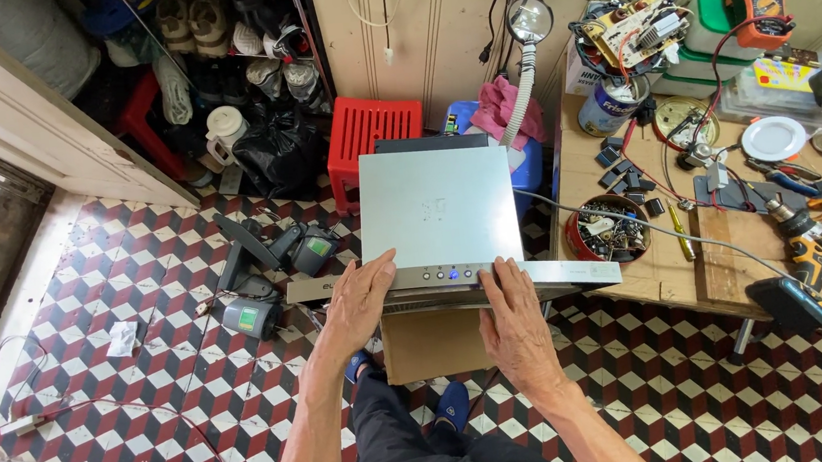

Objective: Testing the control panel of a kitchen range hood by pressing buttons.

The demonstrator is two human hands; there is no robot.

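Note:
A silver range hood (437, 206) with a flat steel top and a front button strip lies in front of me, resting over a brown cardboard box (432, 344). My left hand (358, 303) lies flat on the hood's front left edge, fingers spread and pointing away from me. My right hand (514, 317) presses on the front edge to the right of the lit blue button, fingers on the control strip. Neither hand grips anything. My dark trousers and blue slippers show below.
A wooden workbench (677, 281) at right carries a cordless drill (812, 248), a tin of parts (608, 227), pliers, a multimeter and circuit boards. A red plastic stool (371, 129) stands behind the hood. Black device parts (264, 265) lie on the checkered tile floor at left.

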